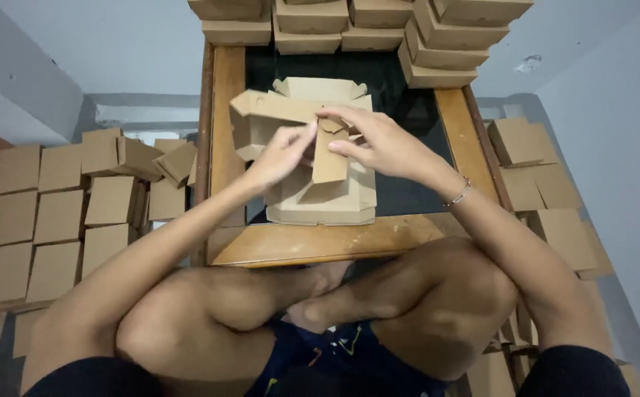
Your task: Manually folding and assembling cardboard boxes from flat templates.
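On the floor at far left lie rows of flat cardboard blanks [48, 220], with a few loose folded pieces [151, 158] just beside the desk [320, 246]. The left hand [279, 156] pinches one side of a half-folded cardboard box [290, 117], fingers closed on its flap. The box is held above the desk between both hands, over a small stack of flat blanks [323, 202]. The right hand [379, 143] grips the box's hanging flap [329, 162] from the other side; a bracelet [458, 193] circles that wrist. Finished boxes [356, 26] are stacked along the desk's far edge, and more blanks [548, 191] lie on the floor at right.
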